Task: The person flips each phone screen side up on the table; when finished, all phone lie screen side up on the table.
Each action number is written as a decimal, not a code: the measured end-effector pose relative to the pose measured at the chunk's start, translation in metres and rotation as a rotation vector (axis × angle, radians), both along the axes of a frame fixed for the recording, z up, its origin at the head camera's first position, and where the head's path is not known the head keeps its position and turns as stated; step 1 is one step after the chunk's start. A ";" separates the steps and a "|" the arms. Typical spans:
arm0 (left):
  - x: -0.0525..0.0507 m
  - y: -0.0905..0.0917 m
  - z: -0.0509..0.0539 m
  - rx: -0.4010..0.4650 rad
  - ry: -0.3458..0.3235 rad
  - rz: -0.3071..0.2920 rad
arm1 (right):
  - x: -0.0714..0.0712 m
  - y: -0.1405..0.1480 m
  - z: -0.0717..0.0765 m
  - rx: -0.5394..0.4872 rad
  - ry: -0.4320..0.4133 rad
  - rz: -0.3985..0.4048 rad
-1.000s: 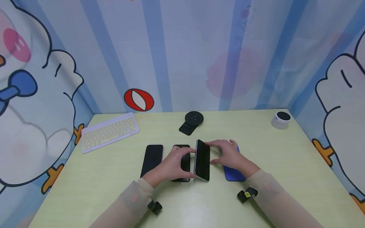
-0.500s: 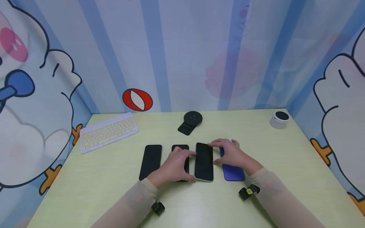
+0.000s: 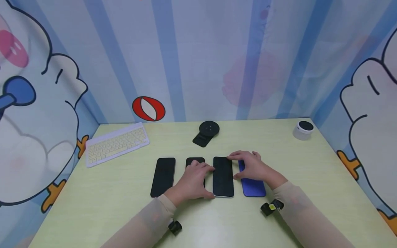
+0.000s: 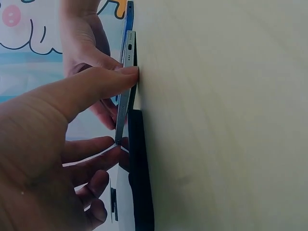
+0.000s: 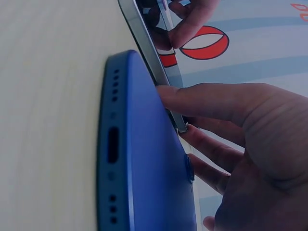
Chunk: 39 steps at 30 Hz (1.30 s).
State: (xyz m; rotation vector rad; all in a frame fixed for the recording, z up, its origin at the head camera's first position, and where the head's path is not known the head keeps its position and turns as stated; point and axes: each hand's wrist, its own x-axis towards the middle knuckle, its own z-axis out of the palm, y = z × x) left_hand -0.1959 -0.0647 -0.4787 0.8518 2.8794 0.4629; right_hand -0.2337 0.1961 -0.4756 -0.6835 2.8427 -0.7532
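Observation:
A black-screened smartphone (image 3: 223, 177) with a pale metal frame lies face up, about flat on the table. My left hand (image 3: 193, 181) holds its left edge, thumb by the near corner and fingers farther up. My right hand (image 3: 252, 167) holds the right edge near the far end. In the left wrist view the phone's side (image 4: 124, 98) runs past my left thumb (image 4: 108, 79). Partly under my right hand is a blue phone (image 3: 254, 188), back up. Another dark phone (image 3: 194, 160) is mostly hidden by my left hand. A further black phone (image 3: 163, 176) lies at left.
A lilac keyboard (image 3: 118, 144) sits at the back left of the table (image 3: 93, 206). Behind the phones is a black folding stand (image 3: 208, 130) with a round head. Toward the back right corner stands a small white cylinder (image 3: 303, 131) with a dark top.
The held phone has gone from tilted up on edge to about flat, its screen turning upward. Both hands have shifted slightly right with it. The other phones stay in place.

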 end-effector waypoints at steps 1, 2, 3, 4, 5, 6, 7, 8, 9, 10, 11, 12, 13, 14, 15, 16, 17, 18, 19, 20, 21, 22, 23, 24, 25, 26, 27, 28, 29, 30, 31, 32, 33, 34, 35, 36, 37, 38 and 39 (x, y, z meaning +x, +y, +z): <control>0.000 0.000 0.000 -0.002 0.000 0.001 | 0.000 0.000 0.000 -0.001 -0.002 0.002; 0.000 0.000 0.000 -0.005 -0.002 0.002 | 0.000 0.000 0.000 0.001 -0.003 0.003; 0.000 0.000 -0.001 -0.005 -0.005 0.003 | 0.000 0.000 0.000 0.002 -0.003 0.004; 0.000 0.000 -0.001 -0.006 -0.008 0.003 | 0.000 0.000 0.000 0.002 -0.002 0.004; 0.001 0.000 -0.001 -0.006 -0.012 0.004 | 0.000 0.000 0.000 0.004 -0.002 0.004; 0.001 0.000 0.000 -0.005 -0.016 0.005 | 0.001 0.000 0.000 0.006 0.000 0.003; 0.002 0.000 0.000 -0.005 -0.019 0.006 | 0.001 0.000 0.000 0.007 0.003 0.002; 0.002 -0.001 0.000 -0.006 -0.022 0.007 | 0.001 0.000 0.000 0.008 0.006 0.001; 0.003 -0.001 0.001 -0.003 -0.024 0.006 | 0.002 0.001 -0.001 0.006 0.005 0.000; 0.004 -0.001 0.002 -0.004 -0.025 0.003 | 0.003 0.001 -0.001 0.005 0.005 -0.001; 0.004 -0.001 0.003 -0.003 -0.023 0.000 | 0.004 0.002 0.000 0.003 0.004 -0.001; 0.005 -0.001 0.004 -0.003 -0.023 -0.002 | 0.005 0.003 -0.001 0.005 0.007 0.000; 0.005 -0.001 0.004 -0.002 -0.019 -0.004 | 0.006 0.004 -0.001 0.004 0.008 0.000; 0.006 -0.001 0.005 0.002 -0.019 -0.004 | 0.007 0.005 -0.001 0.005 0.014 0.001; 0.006 -0.001 0.006 0.011 -0.018 -0.005 | 0.007 0.007 -0.001 0.003 0.017 -0.001; 0.006 0.000 0.007 0.015 -0.018 -0.006 | 0.008 0.008 -0.001 0.005 0.027 -0.002; 0.007 0.000 0.008 0.026 -0.018 -0.006 | 0.009 0.010 -0.001 0.004 0.036 -0.005; 0.007 0.002 0.009 0.035 -0.022 -0.006 | 0.010 0.012 -0.001 0.005 0.048 -0.006; 0.007 0.003 0.009 0.044 -0.024 -0.007 | 0.011 0.015 0.000 -0.003 0.053 -0.012; 0.007 0.005 0.010 0.052 -0.028 -0.010 | 0.012 0.017 0.000 -0.007 0.061 -0.016; 0.007 0.007 0.010 0.055 -0.027 -0.015 | 0.013 0.020 -0.001 -0.011 0.066 -0.020; 0.007 0.009 0.010 0.055 -0.024 -0.021 | 0.014 0.024 0.000 -0.013 0.071 -0.022; 0.007 0.012 0.010 0.057 -0.020 -0.028 | 0.015 0.027 0.000 -0.017 0.071 -0.025; 0.007 0.014 0.010 0.052 -0.014 -0.035 | 0.015 0.030 0.000 -0.019 0.071 -0.029; 0.007 0.017 0.009 0.048 -0.009 -0.042 | 0.016 0.033 0.000 -0.025 0.064 -0.035; 0.007 0.020 0.009 0.044 -0.005 -0.049 | 0.017 0.036 -0.001 -0.028 0.064 -0.038; 0.007 0.023 0.008 0.040 -0.003 -0.056 | 0.017 0.040 -0.001 -0.033 0.060 -0.042; 0.007 0.027 0.008 0.037 -0.003 -0.062 | 0.018 0.043 -0.002 -0.042 0.055 -0.049; 0.006 0.030 0.008 0.036 -0.004 -0.069 | 0.018 0.046 -0.002 -0.058 0.046 -0.058; 0.006 0.034 0.008 0.034 -0.004 -0.077 | 0.018 0.050 -0.002 -0.075 0.036 -0.065; 0.006 0.038 0.007 0.038 -0.007 -0.086 | 0.018 0.053 -0.002 -0.094 0.029 -0.070; 0.006 0.042 0.007 0.042 -0.008 -0.095 | 0.018 0.056 -0.003 -0.111 0.022 -0.074; 0.005 0.046 0.006 0.046 -0.008 -0.104 | 0.017 0.060 -0.004 -0.128 0.012 -0.081; 0.005 0.050 0.004 0.049 -0.005 -0.115 | 0.017 0.063 -0.005 -0.144 0.002 -0.087; 0.005 0.053 0.003 0.051 0.002 -0.125 | 0.017 0.066 -0.005 -0.156 -0.006 -0.091; 0.005 0.056 0.002 0.050 0.006 -0.134 | 0.017 0.068 -0.007 -0.159 -0.009 -0.093; 0.005 0.059 0.001 0.049 0.010 -0.141 | 0.017 0.071 -0.008 -0.159 -0.010 -0.099; 0.005 0.062 0.000 0.044 0.014 -0.147 | 0.017 0.074 -0.009 -0.157 -0.009 -0.103; 0.005 0.064 -0.001 0.035 0.017 -0.151 | 0.017 0.076 -0.010 -0.159 -0.007 -0.108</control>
